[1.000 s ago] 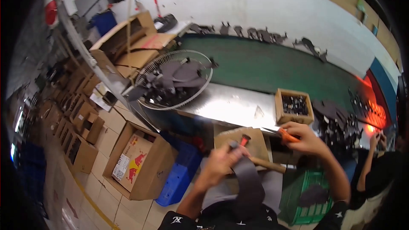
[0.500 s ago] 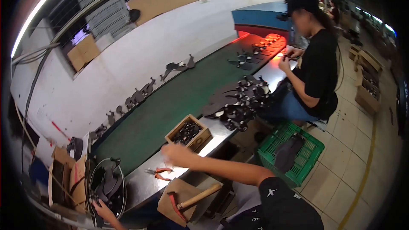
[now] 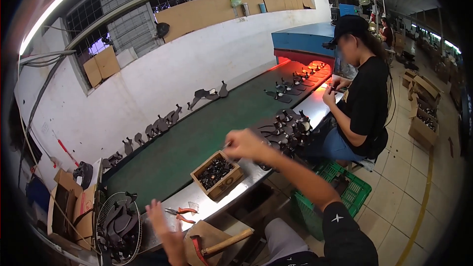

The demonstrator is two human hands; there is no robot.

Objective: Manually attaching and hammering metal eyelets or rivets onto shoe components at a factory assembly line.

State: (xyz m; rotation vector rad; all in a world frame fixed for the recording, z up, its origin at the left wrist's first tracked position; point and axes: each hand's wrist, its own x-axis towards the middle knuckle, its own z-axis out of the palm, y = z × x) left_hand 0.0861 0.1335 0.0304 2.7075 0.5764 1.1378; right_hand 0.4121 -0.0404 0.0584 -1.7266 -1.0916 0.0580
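My left hand [image 3: 166,230] is raised with its fingers spread, holding nothing. It sits between a round wire basket [image 3: 139,221] of dark sandal parts and orange-handled pliers [image 3: 185,211] on the metal ledge. My right hand [image 3: 245,145] hangs just past the far right corner of a wooden box [image 3: 224,183] full of small dark pieces [image 3: 213,171]. Its fingers are curled together; whatever they may grip is too small to make out. Below the pliers, a hammer [image 3: 226,243] with a red head and wooden handle lies on a brown board [image 3: 207,230].
A green conveyor belt [image 3: 182,143] runs beside the ledge toward a red-lit blue machine [image 3: 300,39]. Dark sandals [image 3: 283,128] are piled on the right. Beyond the green crate [image 3: 357,182] sits a co-worker [image 3: 367,98]. Cardboard boxes [image 3: 79,207] stand at left.
My left hand has left the basket's rim and come right, fingers opening. My right hand has moved from the box's near left side to its far right corner. The view has shifted slightly.
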